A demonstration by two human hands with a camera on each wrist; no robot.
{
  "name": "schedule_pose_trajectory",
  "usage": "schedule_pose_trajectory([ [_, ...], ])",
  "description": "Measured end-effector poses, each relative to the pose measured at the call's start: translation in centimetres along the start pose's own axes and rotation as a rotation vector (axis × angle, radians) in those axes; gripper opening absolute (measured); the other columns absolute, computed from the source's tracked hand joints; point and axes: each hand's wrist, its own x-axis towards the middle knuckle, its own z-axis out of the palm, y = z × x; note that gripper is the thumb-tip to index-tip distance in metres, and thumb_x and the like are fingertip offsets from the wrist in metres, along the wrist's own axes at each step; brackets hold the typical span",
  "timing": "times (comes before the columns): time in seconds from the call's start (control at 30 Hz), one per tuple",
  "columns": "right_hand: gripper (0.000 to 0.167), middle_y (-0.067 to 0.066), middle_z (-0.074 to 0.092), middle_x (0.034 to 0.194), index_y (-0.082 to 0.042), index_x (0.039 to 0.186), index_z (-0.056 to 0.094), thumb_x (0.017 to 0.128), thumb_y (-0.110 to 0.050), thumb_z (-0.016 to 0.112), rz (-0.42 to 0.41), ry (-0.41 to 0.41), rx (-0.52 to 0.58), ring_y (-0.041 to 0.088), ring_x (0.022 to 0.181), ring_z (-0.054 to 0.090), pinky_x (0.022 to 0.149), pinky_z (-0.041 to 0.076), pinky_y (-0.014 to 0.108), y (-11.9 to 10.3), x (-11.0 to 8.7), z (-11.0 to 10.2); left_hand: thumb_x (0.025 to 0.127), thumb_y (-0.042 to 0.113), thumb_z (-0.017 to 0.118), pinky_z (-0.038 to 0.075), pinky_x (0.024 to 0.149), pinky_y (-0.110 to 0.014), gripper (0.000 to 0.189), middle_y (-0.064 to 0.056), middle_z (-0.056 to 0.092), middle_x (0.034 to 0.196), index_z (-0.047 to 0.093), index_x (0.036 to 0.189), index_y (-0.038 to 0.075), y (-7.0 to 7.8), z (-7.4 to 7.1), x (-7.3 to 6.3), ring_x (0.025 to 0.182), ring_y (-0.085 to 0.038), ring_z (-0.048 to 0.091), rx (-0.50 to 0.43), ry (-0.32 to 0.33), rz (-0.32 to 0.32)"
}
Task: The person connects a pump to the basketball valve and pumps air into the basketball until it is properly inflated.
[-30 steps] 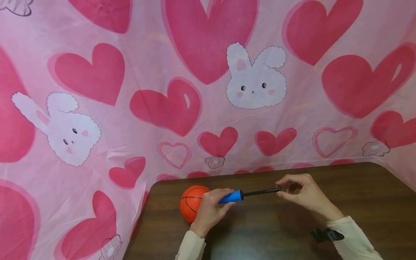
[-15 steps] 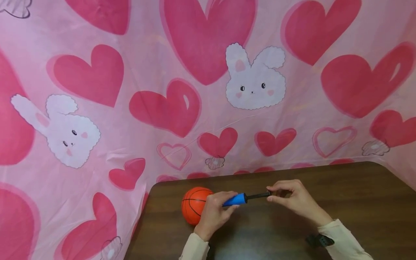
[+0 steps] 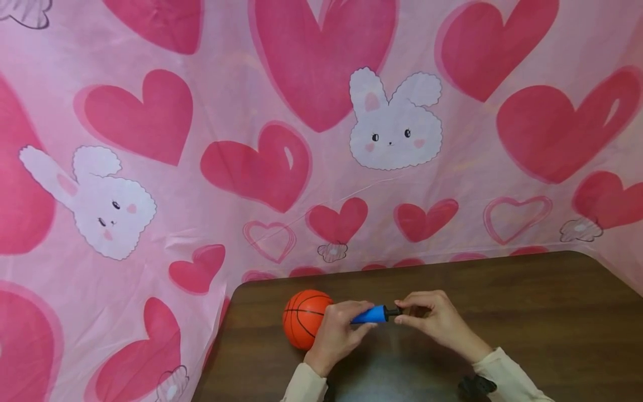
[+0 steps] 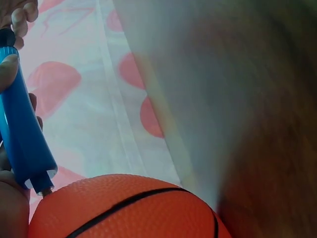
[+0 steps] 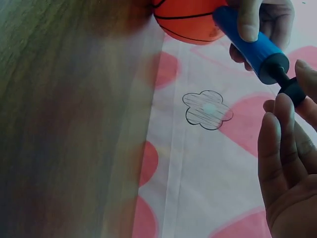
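My left hand grips the blue barrel of a small hand pump, thumb and fingers wrapped around it. An orange ball with black basketball lines sits just left of that hand. In the left wrist view the pump's nozzle end meets the top of the ball, with a short metal bit showing between them. The fingers of my right hand pinch the black handle at the pump's other end. Only a short stretch of the black rod shows outside the barrel.
Both hands are over a dark wood-grain table. A pink cloth with hearts and rabbits hangs behind the table and along its left side. Near the right cuff a dark wrist strap shows.
My right hand has moved left, pushing the black rod most of the way into the blue barrel. The left hand, pump and ball have shifted slightly right and down.
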Motion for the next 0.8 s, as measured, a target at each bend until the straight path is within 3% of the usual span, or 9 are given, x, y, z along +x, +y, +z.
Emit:
schedule_pose_trajectory([
  [0.3, 0.031, -0.004, 0.075, 0.077, -0.013, 0.104, 0.080, 0.077, -0.001, 0.089, 0.003, -0.021, -0.073, 0.000, 0.060, 0.060, 0.052, 0.053, 0.018, 0.1, -0.1, -0.3, 0.083, 0.018, 0.090, 0.064, 0.091, -0.029, 0.036, -0.002, 0.081, 0.112, 0.079, 0.116, 0.011, 0.0, -0.1, 0.2, 0.096, -0.013, 0.079, 0.016, -0.006, 0.018],
  [0.8, 0.035, -0.004, 0.075, 0.077, -0.016, 0.103, 0.079, 0.074, 0.000, 0.091, -0.022, -0.040, -0.085, 0.000, 0.059, 0.060, 0.053, 0.055, 0.017, -0.3, 0.4, -1.3, 0.085, 0.020, 0.088, 0.064, 0.093, -0.030, 0.037, -0.002, 0.081, 0.114, 0.078, 0.120, 0.013, -0.3, -0.3, 0.1, 0.099, -0.013, 0.079, 0.007, -0.021, 0.003],
])
